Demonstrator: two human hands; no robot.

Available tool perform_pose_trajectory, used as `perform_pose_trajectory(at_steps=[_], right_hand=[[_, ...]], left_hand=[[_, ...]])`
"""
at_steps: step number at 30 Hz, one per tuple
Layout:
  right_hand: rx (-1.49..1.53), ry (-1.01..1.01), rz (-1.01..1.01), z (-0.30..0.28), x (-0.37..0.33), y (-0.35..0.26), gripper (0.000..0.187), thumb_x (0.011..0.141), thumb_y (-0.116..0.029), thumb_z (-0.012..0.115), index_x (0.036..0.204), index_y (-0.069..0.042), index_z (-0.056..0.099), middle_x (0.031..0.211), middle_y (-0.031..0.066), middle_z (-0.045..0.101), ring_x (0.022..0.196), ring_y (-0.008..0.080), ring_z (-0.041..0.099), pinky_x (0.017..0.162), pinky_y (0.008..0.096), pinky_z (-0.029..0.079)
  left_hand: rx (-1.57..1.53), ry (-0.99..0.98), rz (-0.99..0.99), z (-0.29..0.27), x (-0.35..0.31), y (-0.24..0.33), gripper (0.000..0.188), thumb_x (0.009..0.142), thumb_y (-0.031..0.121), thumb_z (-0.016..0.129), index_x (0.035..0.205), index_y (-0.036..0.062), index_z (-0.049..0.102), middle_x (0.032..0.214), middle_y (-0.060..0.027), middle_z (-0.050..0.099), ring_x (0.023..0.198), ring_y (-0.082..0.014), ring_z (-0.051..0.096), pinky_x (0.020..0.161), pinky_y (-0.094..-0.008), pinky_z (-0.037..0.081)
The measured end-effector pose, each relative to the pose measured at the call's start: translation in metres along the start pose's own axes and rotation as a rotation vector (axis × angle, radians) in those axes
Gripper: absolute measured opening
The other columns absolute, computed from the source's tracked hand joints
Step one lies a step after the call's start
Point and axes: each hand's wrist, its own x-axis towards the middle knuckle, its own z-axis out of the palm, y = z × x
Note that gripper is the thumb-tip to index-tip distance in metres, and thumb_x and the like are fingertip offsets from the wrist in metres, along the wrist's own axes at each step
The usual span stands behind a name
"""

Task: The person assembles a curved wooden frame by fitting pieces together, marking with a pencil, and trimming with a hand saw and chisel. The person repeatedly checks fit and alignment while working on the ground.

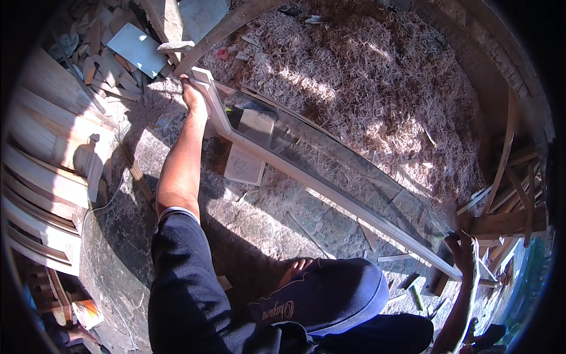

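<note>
A long, narrow wooden frame point(348, 203) lies slantwise in front of me, from upper left to lower right. Its near rail is pale; the area between the rails looks see-through, and I cannot tell whether a pane fills it. My left hand point(193, 97) is closed around the short side at the upper left end, with its fingertips partly hidden behind the wood. Out at the lower right end, my right hand point(463, 251) grips the other short side, dark in shadow. A pale flat board point(246, 159) lies beneath the left part of the frame.
A large heap of wood shavings point(377, 88) fills the far side. Wooden panels point(44, 183) lean at left, below offcuts point(109, 71) and a white sheet point(137, 50). Timber point(513, 206) stands at right. Another person's hand point(79, 335) shows near a white bucket point(88, 314).
</note>
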Motion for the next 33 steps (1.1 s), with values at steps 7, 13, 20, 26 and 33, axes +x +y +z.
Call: perform_pose_trajectory(at_steps=[7, 13, 20, 26, 33], right_hand=[[0.044, 0.069, -0.020, -0.002, -0.004, -0.014, 0.016, 0.084, -0.019, 0.077, 0.086, -0.004, 0.070, 0.082, 0.0133, 0.074, 0.077, 0.0309, 0.073, 0.072, 0.0419, 0.054], [0.019, 0.148, -0.130, 0.008, -0.021, -0.001, 0.027, 0.091, -0.035, 0.075, 0.094, -0.009, 0.068, 0.083, 0.0099, 0.071, 0.077, 0.0311, 0.072, 0.065, 0.0437, 0.054], [-0.049, 0.259, -0.229, 0.028, -0.026, 0.012, 0.036, 0.088, -0.047, 0.073, 0.091, -0.014, 0.059, 0.078, -0.0006, 0.066, 0.079, 0.0242, 0.070, 0.073, 0.0442, 0.048], [-0.095, 0.363, -0.281, 0.022, -0.035, 0.009, 0.037, 0.089, -0.048, 0.071, 0.109, -0.019, 0.060, 0.087, -0.0016, 0.063, 0.092, 0.0202, 0.066, 0.091, 0.0442, 0.041], [0.152, 1.166, -0.035, 0.017, -0.123, 0.128, 0.034, 0.094, -0.031, 0.075, 0.123, -0.013, 0.069, 0.112, 0.0047, 0.071, 0.103, 0.0244, 0.067, 0.099, 0.0417, 0.046]], left_hand=[[0.439, 0.244, -0.033, -0.005, -0.010, 0.020, 0.092, 0.096, 0.073, 0.044, 0.135, -0.0090, 0.057, 0.141, -0.0300, 0.058, 0.126, -0.0431, 0.059, 0.102, -0.0493, 0.048], [0.517, -0.370, 0.930, 0.062, -0.139, 0.129, 0.049, 0.112, 0.037, 0.039, 0.130, -0.0023, 0.062, 0.130, -0.0149, 0.066, 0.119, -0.0261, 0.060, 0.107, -0.0413, 0.041], [1.145, -1.807, 0.913, 0.151, -0.432, 0.106, 0.094, 0.077, 0.069, 0.076, 0.136, -0.0026, 0.059, 0.130, -0.0200, 0.064, 0.123, -0.0372, 0.060, 0.109, -0.0464, 0.042], [1.126, -2.112, 0.829, 0.178, -0.549, 0.057, 0.045, 0.078, 0.012, 0.081, 0.120, 0.0028, 0.065, 0.098, -0.0173, 0.073, 0.089, -0.0331, 0.072, 0.077, -0.0398, 0.055], [1.216, -2.184, 0.939, 0.183, -0.558, 0.054, 0.015, 0.093, 0.014, 0.067, 0.100, 0.0014, 0.072, 0.092, -0.0183, 0.073, 0.084, -0.0341, 0.071, 0.077, -0.0399, 0.054]])
